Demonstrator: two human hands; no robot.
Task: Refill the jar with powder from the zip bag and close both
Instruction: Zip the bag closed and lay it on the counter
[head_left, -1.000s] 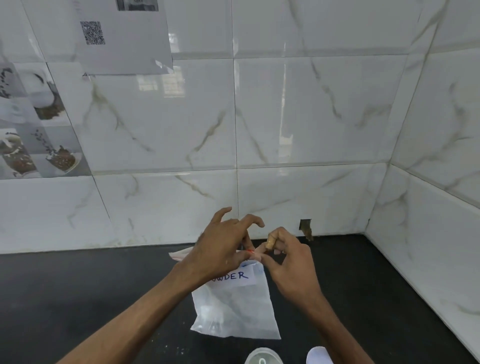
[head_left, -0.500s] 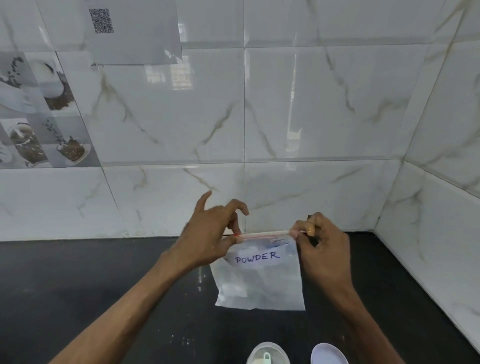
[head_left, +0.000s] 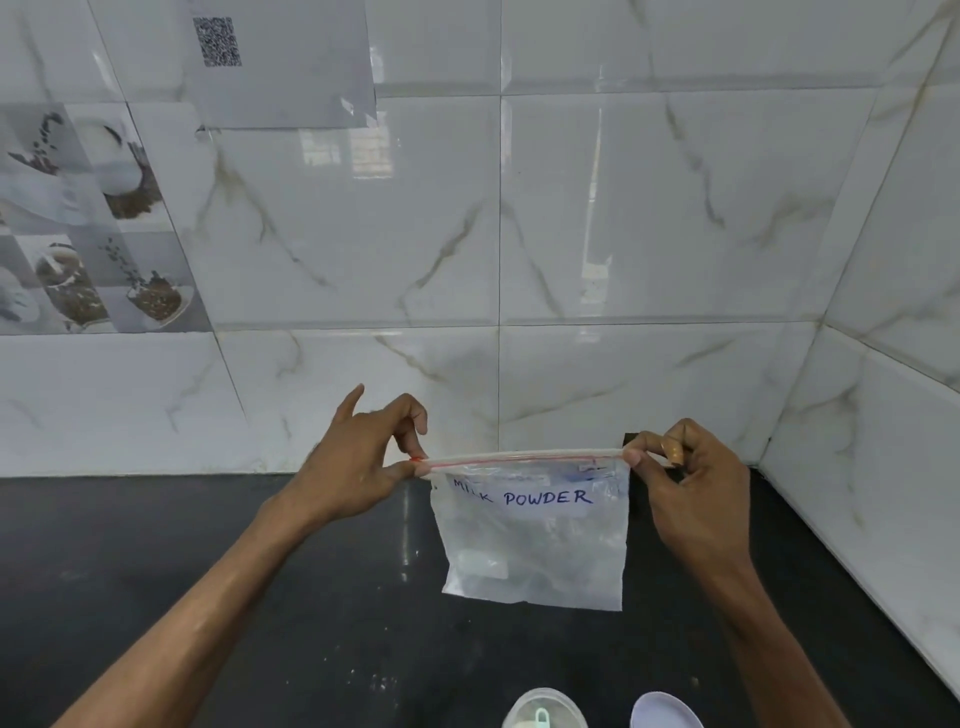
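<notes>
A clear zip bag (head_left: 535, 551) with a white label reading "MILK POWDER" hangs upright above the black counter (head_left: 156, 561). Its red-lined zip strip is stretched flat between both hands. My left hand (head_left: 358, 462) pinches the strip's left end between thumb and forefinger. My right hand (head_left: 691, 493) pinches the right end. A little white powder lies in the bag's bottom. At the bottom edge of the view stands the open jar (head_left: 543, 711), with a pale green scoop handle inside. Its white lid (head_left: 665, 712) lies just to the right.
Marble-look tiled walls (head_left: 571, 234) close the counter at the back and on the right, meeting in a corner. A paper sheet with a QR code (head_left: 280, 57) is taped high on the back wall. Some white specks dot the counter near the jar.
My hands have moved apart along the zip strip, from touching at the bag's left to one at each end. The bag has risen and now hangs flat, showing its whole label.
</notes>
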